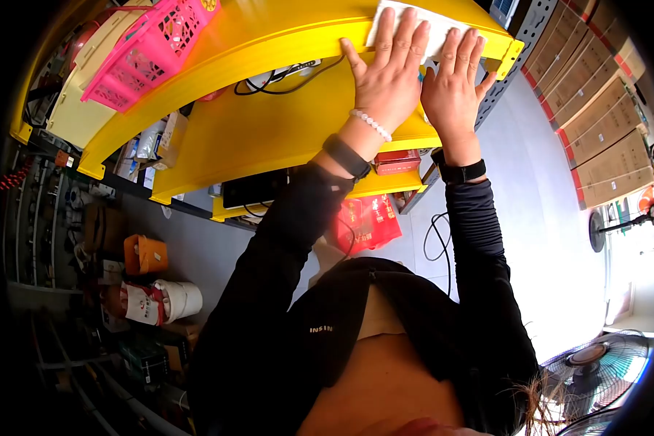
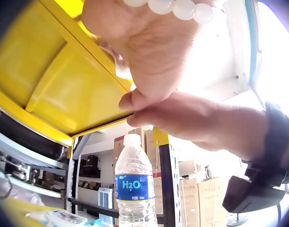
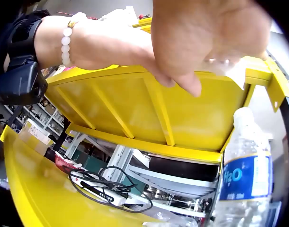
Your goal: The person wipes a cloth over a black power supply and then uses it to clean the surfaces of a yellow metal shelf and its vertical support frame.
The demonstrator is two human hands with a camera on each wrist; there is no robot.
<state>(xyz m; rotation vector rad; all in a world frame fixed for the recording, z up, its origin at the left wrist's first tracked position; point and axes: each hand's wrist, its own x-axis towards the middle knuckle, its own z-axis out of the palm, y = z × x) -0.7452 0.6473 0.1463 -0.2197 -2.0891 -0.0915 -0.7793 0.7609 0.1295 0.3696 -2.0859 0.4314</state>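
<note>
Both hands lie side by side at the front edge of the yellow top shelf (image 1: 269, 43). Straight fingers of the left hand (image 1: 386, 87), beaded bracelet at its wrist, rest on a thin white tissue-like sheet (image 1: 434, 25). To its right, the right hand (image 1: 452, 102) also presses the sheet with extended fingers. A corner of the sheet (image 3: 237, 74) hangs past the shelf edge in the right wrist view. Below the hands, a clear water bottle (image 2: 135, 184) with a blue label stands upright on the lower shelf; the wrist views show it near the corner post.
A pink basket (image 1: 149, 54) sits on the top shelf at left. On the shelf below lies a white power strip (image 3: 99, 191) with tangled black cable. Stacked cartons (image 1: 596, 116) line the right side, and a fan (image 1: 588, 360) stands at lower right. A red bag (image 1: 370, 221) is below the shelves.
</note>
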